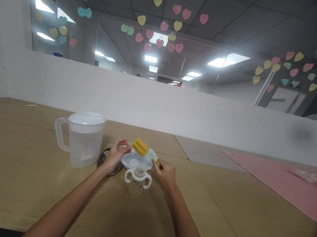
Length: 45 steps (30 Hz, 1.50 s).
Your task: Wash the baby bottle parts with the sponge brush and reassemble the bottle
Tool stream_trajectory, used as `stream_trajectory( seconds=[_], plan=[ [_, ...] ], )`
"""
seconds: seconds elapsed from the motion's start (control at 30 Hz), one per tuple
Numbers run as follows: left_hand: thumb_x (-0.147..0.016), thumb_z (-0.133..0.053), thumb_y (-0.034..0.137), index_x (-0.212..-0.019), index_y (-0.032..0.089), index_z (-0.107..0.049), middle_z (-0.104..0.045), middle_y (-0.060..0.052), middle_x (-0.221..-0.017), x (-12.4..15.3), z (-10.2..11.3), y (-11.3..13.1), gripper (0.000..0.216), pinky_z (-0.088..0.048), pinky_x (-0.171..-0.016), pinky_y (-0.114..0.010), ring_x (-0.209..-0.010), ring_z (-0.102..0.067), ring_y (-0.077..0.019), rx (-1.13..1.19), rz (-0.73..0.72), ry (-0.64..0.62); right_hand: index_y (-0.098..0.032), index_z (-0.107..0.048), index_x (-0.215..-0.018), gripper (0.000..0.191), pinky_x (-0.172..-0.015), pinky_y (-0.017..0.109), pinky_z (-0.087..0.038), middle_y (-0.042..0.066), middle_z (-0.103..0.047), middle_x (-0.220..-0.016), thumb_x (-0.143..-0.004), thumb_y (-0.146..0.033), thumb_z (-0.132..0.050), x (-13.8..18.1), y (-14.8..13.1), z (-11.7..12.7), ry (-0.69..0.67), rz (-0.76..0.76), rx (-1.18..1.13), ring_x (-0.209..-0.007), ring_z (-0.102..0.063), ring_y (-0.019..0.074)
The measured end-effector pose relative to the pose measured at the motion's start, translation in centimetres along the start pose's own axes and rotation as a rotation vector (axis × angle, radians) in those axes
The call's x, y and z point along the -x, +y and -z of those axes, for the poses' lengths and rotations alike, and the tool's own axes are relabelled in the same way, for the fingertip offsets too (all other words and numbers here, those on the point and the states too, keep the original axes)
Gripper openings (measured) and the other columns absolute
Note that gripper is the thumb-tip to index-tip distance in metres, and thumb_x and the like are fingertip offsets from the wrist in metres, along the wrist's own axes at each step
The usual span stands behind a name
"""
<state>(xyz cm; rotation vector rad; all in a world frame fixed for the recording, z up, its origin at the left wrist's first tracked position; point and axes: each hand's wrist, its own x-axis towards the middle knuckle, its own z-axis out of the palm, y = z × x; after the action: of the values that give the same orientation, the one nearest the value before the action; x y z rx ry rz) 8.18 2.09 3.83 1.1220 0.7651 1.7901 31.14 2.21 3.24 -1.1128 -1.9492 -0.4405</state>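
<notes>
My right hand (165, 172) is closed round the thin green handle of a yellow sponge brush (140, 147), whose sponge head hovers over a white plate (141, 162). My left hand (116, 153) is at the plate's left edge with fingers curled, pinching something small I cannot make out. A small baby bottle (137, 179) with white handles and no cap stands upright just in front of the plate, between my wrists.
A clear plastic pitcher (82, 139) with a white lid holds water, left of my left hand. A dark round lid (105, 160) lies flat beside it. A pink mat (282, 180) covers the table's right side. A low white partition (176, 109) runs behind the wooden table (27, 180).
</notes>
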Motion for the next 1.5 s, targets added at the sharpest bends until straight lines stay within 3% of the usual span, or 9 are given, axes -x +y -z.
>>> stream_trajectory(
  seconds=[0.13, 0.37, 0.57, 0.73, 0.87, 1.0, 1.17, 1.37, 1.5],
  plan=[
    [-0.068, -0.069, 0.042, -0.094, 0.015, -0.061, -0.064, -0.005, -0.090, 0.4, 1.2, -0.7, 0.038, -0.052, -0.078, -0.033, -0.073, -0.063, -0.0144, -0.092, 0.005, -0.027, -0.016, -0.059, -0.054, 0.054, -0.050, 0.021, -0.024, 0.001, -0.056, -0.048, -0.092, -0.047, -0.035, 0.1, 0.0, 0.2, -0.072, 0.068, -0.025, -0.046, -0.044, 0.0069],
    [-0.082, -0.054, 0.033, -0.106, 0.019, -0.062, -0.062, -0.007, -0.103, 1.2, 2.3, -0.4, 0.029, -0.049, -0.080, -0.032, -0.082, -0.060, -0.0155, -0.746, -0.502, -0.108, -0.017, -0.060, -0.055, 0.054, -0.049, 0.021, -0.023, 0.001, -0.057, -0.048, -0.092, -0.048, -0.035, -0.3, -0.1, 0.3, -0.097, 0.092, -0.011, -0.045, -0.046, 0.0073],
    [-0.083, -0.054, 0.037, -0.120, 0.019, -0.046, -0.063, -0.002, -0.086, 1.9, 2.2, -1.1, 0.041, -0.048, -0.074, -0.029, -0.075, -0.060, -0.0146, -0.862, -0.495, -0.027, -0.016, -0.062, -0.057, 0.052, -0.049, 0.021, -0.023, 0.001, -0.054, -0.046, -0.091, -0.047, -0.038, -0.5, 0.5, 0.9, 0.066, 0.103, 0.077, -0.043, -0.041, 0.0069],
    [-0.082, -0.053, 0.038, -0.092, 0.020, -0.058, -0.063, -0.005, -0.088, 2.1, 2.1, -0.4, 0.021, -0.046, -0.080, -0.030, -0.084, -0.059, -0.0181, -0.916, -0.583, 0.040, -0.016, -0.064, -0.062, 0.049, -0.050, 0.021, -0.024, 0.001, -0.053, -0.047, -0.092, -0.044, -0.038, -0.4, 0.5, 0.6, 0.082, 0.191, 0.115, -0.045, -0.043, 0.0071],
    [-0.083, -0.050, 0.035, -0.092, 0.021, -0.060, -0.061, -0.006, -0.095, 1.7, 2.9, 0.6, 0.020, -0.044, -0.086, -0.029, -0.093, -0.057, -0.0194, -0.943, -0.545, 0.128, -0.015, -0.064, -0.060, 0.056, -0.049, 0.024, -0.019, 0.003, -0.055, -0.048, -0.092, -0.049, -0.034, -0.4, 1.1, 0.0, 0.114, 0.001, 0.252, -0.045, -0.042, 0.0078],
    [-0.081, -0.045, 0.031, -0.088, 0.019, -0.059, -0.061, -0.004, -0.088, 0.9, 5.3, 0.7, 0.020, -0.045, -0.077, -0.028, -0.079, -0.058, -0.0176, -0.959, -0.443, 0.186, -0.014, -0.066, -0.064, 0.057, -0.049, 0.024, -0.017, 0.004, -0.057, -0.052, -0.091, -0.052, -0.033, -0.4, 1.9, -0.4, 0.131, -0.118, 0.311, -0.046, -0.041, 0.0080],
    [-0.077, -0.041, 0.023, -0.092, 0.018, -0.058, -0.064, -0.005, -0.088, 0.4, 7.4, -0.6, 0.023, -0.045, -0.073, -0.029, -0.074, -0.058, -0.0179, -1.074, -0.279, 0.030, -0.014, -0.065, -0.062, 0.058, -0.050, 0.024, -0.016, 0.004, -0.056, -0.051, -0.091, -0.053, -0.033, -0.3, 2.1, -0.7, 0.131, -0.195, 0.321, -0.046, -0.040, 0.0079],
    [-0.074, -0.043, 0.018, -0.117, 0.014, -0.049, -0.063, -0.012, -0.102, 0.6, 6.9, -1.5, 0.043, -0.044, -0.082, -0.036, -0.094, -0.059, -0.0251, -1.353, -0.155, -0.164, -0.014, -0.065, -0.063, 0.060, -0.050, 0.024, -0.015, 0.003, -0.055, -0.051, -0.090, -0.055, -0.030, -0.4, 1.9, -0.7, 0.107, -0.238, 0.298, -0.045, -0.039, 0.0080],
    [-0.074, -0.044, 0.018, -0.120, 0.017, -0.049, -0.062, -0.014, -0.108, 0.7, 6.8, -0.9, 0.047, -0.045, -0.078, -0.037, -0.095, -0.060, -0.0286, -1.495, -0.141, -0.228, -0.014, -0.065, -0.065, 0.059, -0.050, 0.025, -0.015, 0.004, -0.058, -0.054, -0.090, -0.054, -0.031, -0.4, 1.8, -0.8, 0.084, -0.231, 0.286, -0.046, -0.040, 0.0079]
  ],
)
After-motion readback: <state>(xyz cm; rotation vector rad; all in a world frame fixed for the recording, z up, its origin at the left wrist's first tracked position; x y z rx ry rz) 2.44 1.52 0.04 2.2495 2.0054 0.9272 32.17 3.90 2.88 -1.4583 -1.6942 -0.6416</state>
